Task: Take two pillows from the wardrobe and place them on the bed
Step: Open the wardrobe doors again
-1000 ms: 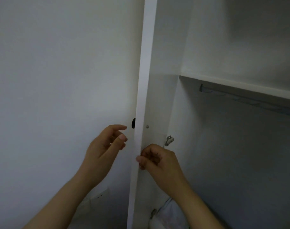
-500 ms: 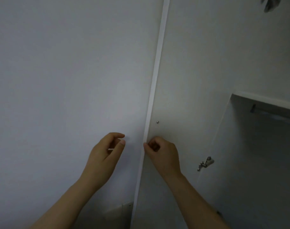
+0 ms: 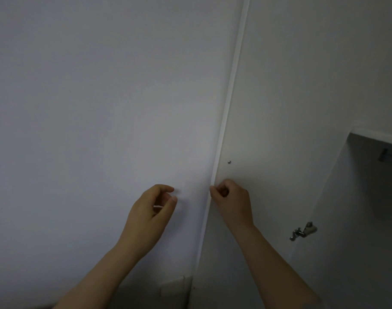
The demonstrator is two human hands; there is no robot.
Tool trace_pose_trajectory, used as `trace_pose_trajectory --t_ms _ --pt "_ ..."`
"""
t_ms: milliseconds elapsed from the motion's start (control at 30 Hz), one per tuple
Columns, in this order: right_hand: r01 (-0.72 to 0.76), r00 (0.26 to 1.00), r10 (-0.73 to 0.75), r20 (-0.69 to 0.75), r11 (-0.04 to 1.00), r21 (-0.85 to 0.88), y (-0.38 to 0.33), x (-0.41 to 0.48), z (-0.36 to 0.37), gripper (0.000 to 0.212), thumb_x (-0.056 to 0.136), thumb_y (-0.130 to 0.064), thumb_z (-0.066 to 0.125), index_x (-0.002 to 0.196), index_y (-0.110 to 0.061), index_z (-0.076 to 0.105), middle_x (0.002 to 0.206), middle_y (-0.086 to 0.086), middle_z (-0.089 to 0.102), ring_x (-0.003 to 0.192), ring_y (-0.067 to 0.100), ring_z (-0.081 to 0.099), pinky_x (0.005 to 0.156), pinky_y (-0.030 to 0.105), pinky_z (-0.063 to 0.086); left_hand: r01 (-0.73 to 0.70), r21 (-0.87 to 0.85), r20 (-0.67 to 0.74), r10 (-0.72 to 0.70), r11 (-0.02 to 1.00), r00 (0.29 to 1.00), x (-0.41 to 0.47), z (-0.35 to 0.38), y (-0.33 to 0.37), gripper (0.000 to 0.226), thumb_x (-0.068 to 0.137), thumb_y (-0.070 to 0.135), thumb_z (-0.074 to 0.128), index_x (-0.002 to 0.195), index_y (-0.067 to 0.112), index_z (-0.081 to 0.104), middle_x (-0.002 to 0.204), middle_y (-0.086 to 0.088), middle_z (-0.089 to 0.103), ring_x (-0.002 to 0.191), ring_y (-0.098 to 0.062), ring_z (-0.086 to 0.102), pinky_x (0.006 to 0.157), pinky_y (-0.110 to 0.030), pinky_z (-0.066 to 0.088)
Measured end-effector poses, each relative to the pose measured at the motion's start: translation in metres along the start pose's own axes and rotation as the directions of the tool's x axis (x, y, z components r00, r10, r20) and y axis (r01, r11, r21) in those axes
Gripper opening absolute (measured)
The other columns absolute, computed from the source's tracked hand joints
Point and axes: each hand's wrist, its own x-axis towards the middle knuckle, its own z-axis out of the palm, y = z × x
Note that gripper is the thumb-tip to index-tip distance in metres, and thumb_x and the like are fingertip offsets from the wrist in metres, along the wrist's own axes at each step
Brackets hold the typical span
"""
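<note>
A white wardrobe door [image 3: 279, 90] stands swung wide open, its inner face toward me and its edge close to the wall. My right hand [image 3: 231, 202] is closed on that door's edge just below a small screw [image 3: 229, 162]. My left hand [image 3: 151, 207] hovers beside it in front of the wall, fingers loosely curled and apart, holding nothing. The wardrobe interior [image 3: 369, 208] shows at the right under a shelf [image 3: 378, 136]. No pillow is in view.
A plain white wall [image 3: 101, 108] fills the left. A metal hinge [image 3: 303, 230] sits on the door's inner side. A hanging rail end [image 3: 389, 156] shows under the shelf. A wall socket plate [image 3: 172, 286] is low near the door edge.
The door has swung further open toward the wall, with my right hand on its edge. The view has shifted left, so less of the wardrobe interior shows; the bag at the bottom is gone from view.
</note>
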Motion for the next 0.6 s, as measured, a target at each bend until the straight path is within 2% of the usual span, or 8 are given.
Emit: trace_pose_trajectory --t_ms 100,167,333,433,600 --pt "0.007 1.0 -0.008 0.028 1.0 0.014 -0.001 -0.004 -0.005 0.02 0.08 -0.029 0.069 0.067 -0.018 0.059 0.06 -0.008 0.057 0.057 0.011 0.052 0.056 0.025 0.038 -0.008 0.009 0.01 0.008 1.0 1.0 -0.003 0.004 0.004 0.014 0.089 0.032 0.053 0.101 0.034 0.059 0.09 0.014 0.062 0.083 0.005 0.058 0.061 -0.007 0.045" --pt "0.01 0.998 -0.013 0.064 0.999 0.044 0.001 -0.008 -0.012 0.016 0.081 -0.028 0.069 0.072 -0.015 0.062 0.064 -0.007 0.06 0.059 0.008 0.054 0.058 0.023 0.041 -0.026 0.0 0.022 0.026 1.0 0.999 -0.005 0.008 0.008 0.014 0.089 0.031 0.054 0.101 0.033 0.059 0.09 0.014 0.062 0.084 0.005 0.058 0.063 -0.006 0.044" --pt "-0.06 0.987 0.037 0.156 0.987 0.149 0.018 -0.028 -0.035 0.009 0.081 -0.02 0.069 0.089 -0.016 0.065 0.08 -0.006 0.066 0.068 -0.003 0.058 0.065 0.01 0.046 -0.053 -0.007 0.049 0.053 0.999 0.997 -0.012 0.022 0.019 0.015 0.088 0.03 0.055 0.103 0.032 0.059 0.091 0.012 0.063 0.084 0.006 0.058 0.067 -0.005 0.045" --pt "-0.091 0.987 0.067 0.147 0.982 0.164 0.03 -0.04 -0.057 0.006 0.084 -0.022 0.066 0.089 -0.02 0.064 0.083 -0.006 0.068 0.072 0.001 0.062 0.065 0.013 0.048 -0.068 -0.023 0.078 0.069 0.997 0.995 -0.015 0.035 0.027 0.015 0.089 0.028 0.055 0.103 0.032 0.058 0.091 0.013 0.062 0.084 0.007 0.057 0.068 -0.005 0.046" --pt "-0.129 0.99 0.116 0.085 0.976 0.173 0.051 -0.062 -0.104 0.005 0.085 -0.021 0.066 0.086 -0.025 0.063 0.084 -0.01 0.068 0.073 -0.002 0.063 0.062 0.006 0.045 -0.095 -0.067 0.147 0.104 0.993 0.984 -0.023 0.069 0.052 0.014 0.088 0.026 0.057 0.1 0.032 0.06 0.089 0.012 0.063 0.081 0.004 0.059 0.066 -0.006 0.046"
